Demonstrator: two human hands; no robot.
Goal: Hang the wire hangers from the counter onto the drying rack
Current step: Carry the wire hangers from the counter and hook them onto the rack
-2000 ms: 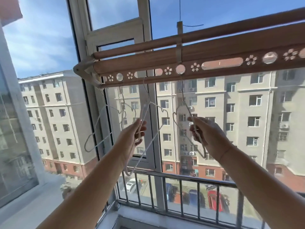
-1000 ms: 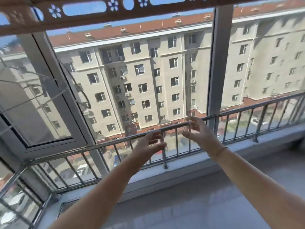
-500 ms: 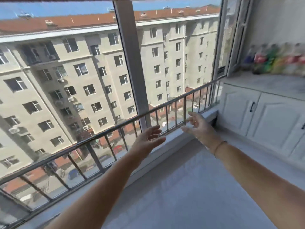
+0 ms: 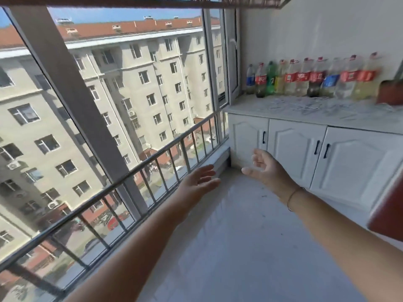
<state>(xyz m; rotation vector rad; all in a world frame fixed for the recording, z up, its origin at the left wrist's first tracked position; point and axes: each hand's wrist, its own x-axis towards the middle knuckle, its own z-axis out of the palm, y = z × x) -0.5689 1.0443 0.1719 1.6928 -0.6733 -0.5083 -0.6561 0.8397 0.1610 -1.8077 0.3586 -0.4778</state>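
Both my hands are stretched out in front of me over the floor, empty. My left hand [image 4: 199, 180] has its fingers straight, near the window railing. My right hand [image 4: 265, 167] is held with relaxed fingers in front of the white cabinet. On the marble counter [image 4: 250, 107] at the right lie faint, blurred thin wire hangers [image 4: 305, 104]. Only the lower edge of the brown drying rack [image 4: 139, 2] shows along the top of the view.
A row of several plastic bottles [image 4: 305, 78] stands at the back of the counter. White cabinet doors [image 4: 296, 147] are below it. A metal railing [image 4: 152, 162] and large windows run along the left. A red-brown object [image 4: 388, 212] is at the right edge.
Two seconds ago both hands held wire hangers at the rack. They let go, came down empty, and my view has swung right and down to the counter.
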